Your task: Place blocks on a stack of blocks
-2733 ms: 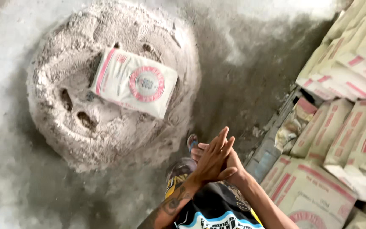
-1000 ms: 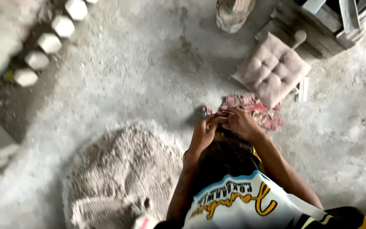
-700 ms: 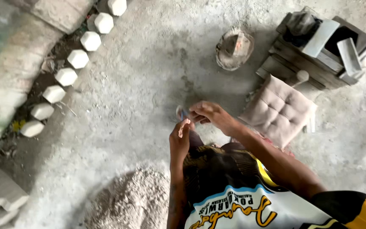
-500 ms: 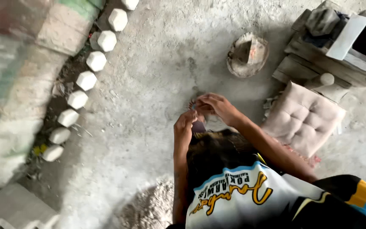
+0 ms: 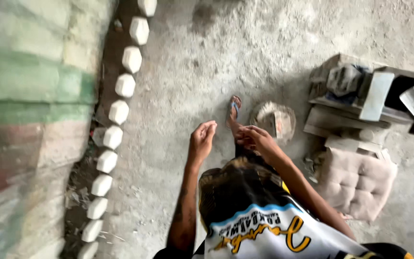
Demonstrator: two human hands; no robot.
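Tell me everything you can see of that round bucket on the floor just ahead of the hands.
The bucket is round, seen from above, standing upright on the bare concrete floor. Its rim and inside are caked with grey, dried-looking mortar or dust. A flat, light piece with a reddish edge lies inside; what it is cannot be told. The right hand hovers near its lower left rim; contact is unclear. A foot in a blue sandal stands left of it.

A person wears a black-and-white jersey (image 5: 259, 225) with yellow lettering and blue trim (tattooed left forearm), and a blue-strapped sandal (image 5: 235, 108).
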